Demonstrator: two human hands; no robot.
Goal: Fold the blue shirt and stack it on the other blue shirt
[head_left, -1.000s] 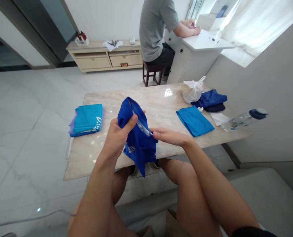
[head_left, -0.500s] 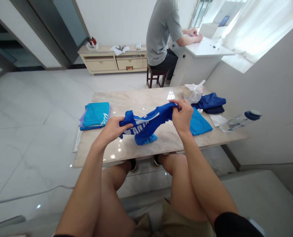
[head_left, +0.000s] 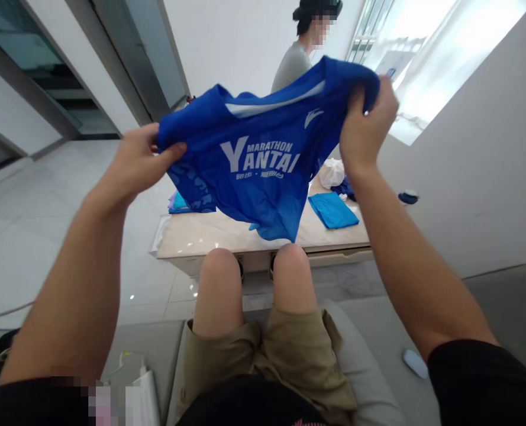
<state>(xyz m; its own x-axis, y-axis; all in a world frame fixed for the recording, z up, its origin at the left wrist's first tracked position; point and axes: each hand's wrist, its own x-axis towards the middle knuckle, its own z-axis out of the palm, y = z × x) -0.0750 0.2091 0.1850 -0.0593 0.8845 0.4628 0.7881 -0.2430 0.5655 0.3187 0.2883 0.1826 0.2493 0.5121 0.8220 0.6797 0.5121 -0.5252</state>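
Note:
A blue T-shirt with white "Marathon Yantai" lettering hangs spread out in the air between my hands. My left hand pinches it at one shoulder, thumb in front. At the other shoulder my right hand is closed on the cloth. The shirt's lower edge dangles over the near part of the marble-topped table. Behind it at the right lies a folded light-blue garment. Part of a folded teal stack shows at the left, mostly covered by the shirt.
On the table's far right are a white plastic bag and a dark blue garment. A bottle's dark cap shows beyond my right forearm. Another person sits past the table. My knees are against the table's near side, above a grey sofa.
Both hands have risen and moved apart, lifting the bunched shirt off the table and stretching it open so its printed front shows. My view has tilted, and my knees are closer together.

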